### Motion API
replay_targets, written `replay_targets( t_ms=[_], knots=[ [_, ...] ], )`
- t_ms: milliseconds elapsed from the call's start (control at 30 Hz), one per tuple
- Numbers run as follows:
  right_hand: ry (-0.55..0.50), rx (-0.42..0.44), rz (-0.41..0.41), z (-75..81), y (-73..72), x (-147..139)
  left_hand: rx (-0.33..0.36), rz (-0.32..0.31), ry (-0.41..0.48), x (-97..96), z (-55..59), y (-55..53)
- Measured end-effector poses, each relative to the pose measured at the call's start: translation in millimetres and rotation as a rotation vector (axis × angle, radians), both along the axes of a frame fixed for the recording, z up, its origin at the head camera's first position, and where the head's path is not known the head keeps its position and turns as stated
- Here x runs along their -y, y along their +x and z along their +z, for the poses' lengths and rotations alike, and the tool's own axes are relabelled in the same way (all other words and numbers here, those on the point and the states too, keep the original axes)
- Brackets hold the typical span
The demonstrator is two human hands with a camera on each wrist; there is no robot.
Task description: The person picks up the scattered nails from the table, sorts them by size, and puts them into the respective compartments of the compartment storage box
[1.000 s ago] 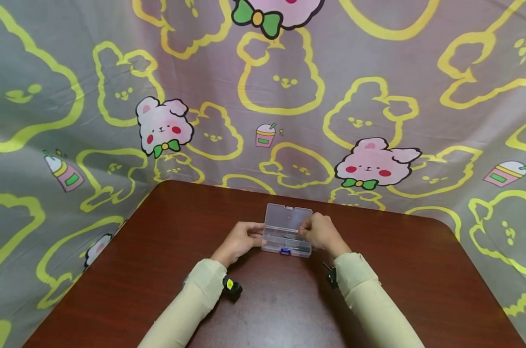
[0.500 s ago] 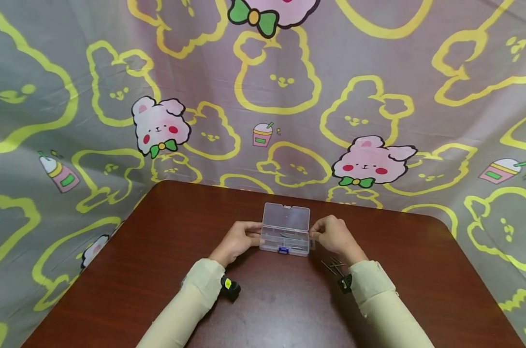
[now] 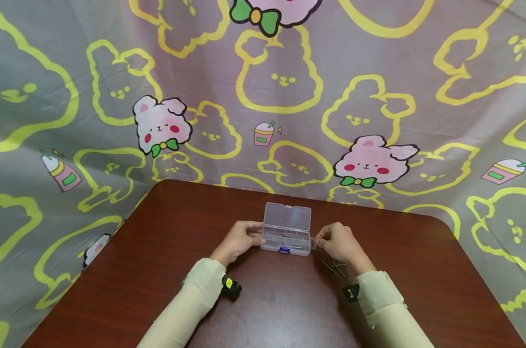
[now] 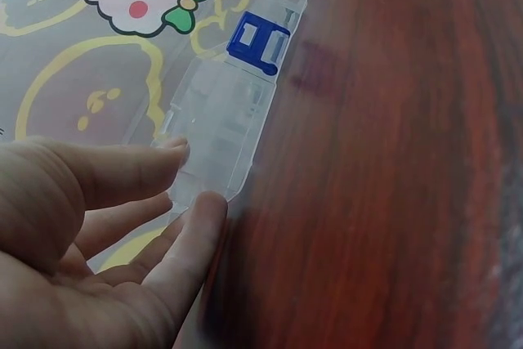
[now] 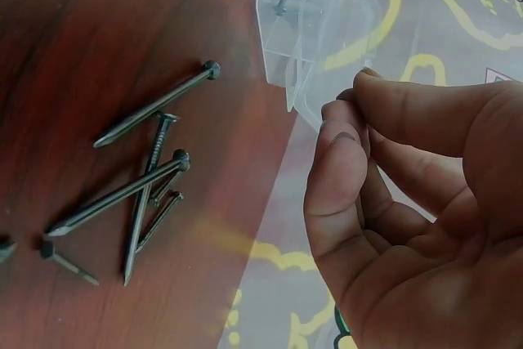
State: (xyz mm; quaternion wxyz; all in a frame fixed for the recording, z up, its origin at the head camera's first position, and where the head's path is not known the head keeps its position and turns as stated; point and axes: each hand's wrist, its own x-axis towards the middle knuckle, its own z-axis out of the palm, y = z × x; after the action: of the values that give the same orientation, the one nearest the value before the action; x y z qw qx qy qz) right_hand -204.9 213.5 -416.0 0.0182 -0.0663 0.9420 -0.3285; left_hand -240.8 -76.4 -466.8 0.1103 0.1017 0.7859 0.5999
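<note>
Brown table (image 3: 280, 299) | lid-up box (image 3: 286, 229) on it, left hand (image 3: 238, 241) gripping its end | right hand (image 3: 342, 244) bent-fingered beside box, grasp unclear | nails (image 5: 122, 194) near wrist camera (image 3: 351, 292): a low sweep could scatter them

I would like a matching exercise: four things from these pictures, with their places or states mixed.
1. transparent rectangular plastic box
2. small blue plastic latch
3. pointed grey metal nails
4. bare left hand

A. several lie on the reddish-brown table
B. touches the box's left end
C. open, with lid raised
D. on the box's front

Pairs: 1-C, 2-D, 3-A, 4-B
</note>
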Motion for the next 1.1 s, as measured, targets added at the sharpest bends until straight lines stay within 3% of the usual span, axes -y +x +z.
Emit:
replay_targets(
  t_ms=[1100],
  knots=[
    [0.084,0.002,-0.015,-13.0,34.5,-30.1,-0.001,-0.002,0.005,0.2,-0.8,-1.1]
  ],
)
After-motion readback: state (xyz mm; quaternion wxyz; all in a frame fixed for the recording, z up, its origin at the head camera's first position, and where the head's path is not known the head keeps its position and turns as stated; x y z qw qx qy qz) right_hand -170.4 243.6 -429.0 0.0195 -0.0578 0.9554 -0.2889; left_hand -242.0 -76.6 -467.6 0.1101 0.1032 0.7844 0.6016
